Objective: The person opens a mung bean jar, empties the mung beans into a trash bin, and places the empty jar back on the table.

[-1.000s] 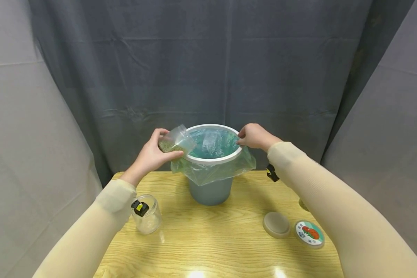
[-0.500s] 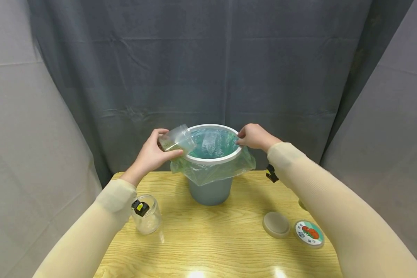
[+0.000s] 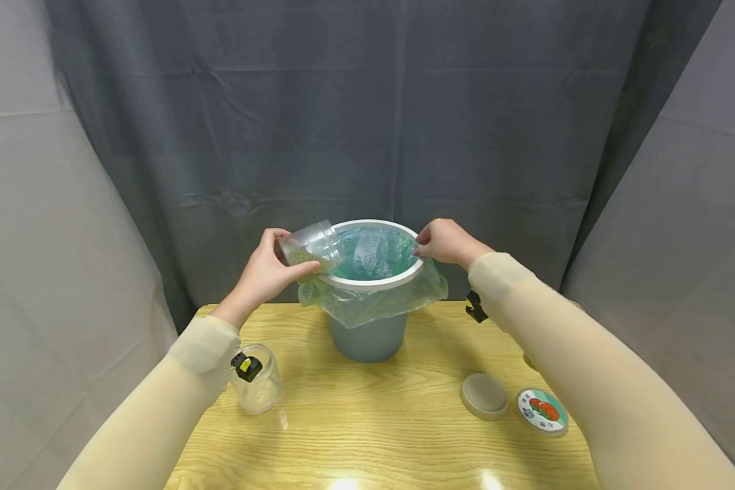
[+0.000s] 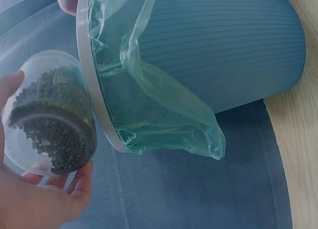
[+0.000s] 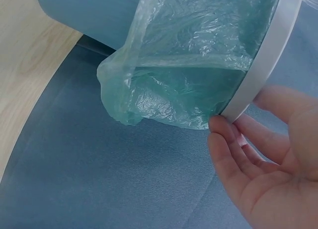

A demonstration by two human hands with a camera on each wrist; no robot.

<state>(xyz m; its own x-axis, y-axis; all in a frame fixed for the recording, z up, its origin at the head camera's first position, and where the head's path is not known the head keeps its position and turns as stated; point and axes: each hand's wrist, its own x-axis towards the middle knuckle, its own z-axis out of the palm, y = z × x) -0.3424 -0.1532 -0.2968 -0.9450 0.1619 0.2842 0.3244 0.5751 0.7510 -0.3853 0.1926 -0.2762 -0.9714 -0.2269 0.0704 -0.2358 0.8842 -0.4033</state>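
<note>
My left hand [image 3: 263, 271] grips a clear plastic jar [image 3: 309, 245] with small greenish grains inside, dark pellets in the left wrist view [image 4: 59, 134]. The jar lies tipped toward the right, its mouth over the left rim of a grey trash can [image 3: 367, 338]. A green plastic bag [image 3: 376, 306] lines the can and hangs out below the white rim ring [image 3: 370, 284]. On the far side of the can, my right hand [image 3: 447, 241] pinches the rim between thumb and fingers, as the right wrist view [image 5: 268, 144] also shows.
An uncovered clear jar [image 3: 258, 391] stands on the wooden table [image 3: 367, 422] below my left forearm. At the right lie a beige lid [image 3: 484, 396] and a lid with a tomato picture [image 3: 542, 412]. Another object is mostly hidden behind my right sleeve. Grey curtains surround the table.
The jar in my left hand has tilted further toward the can, and its grains have shifted along its lower side. My right hand stays at the rim.
</note>
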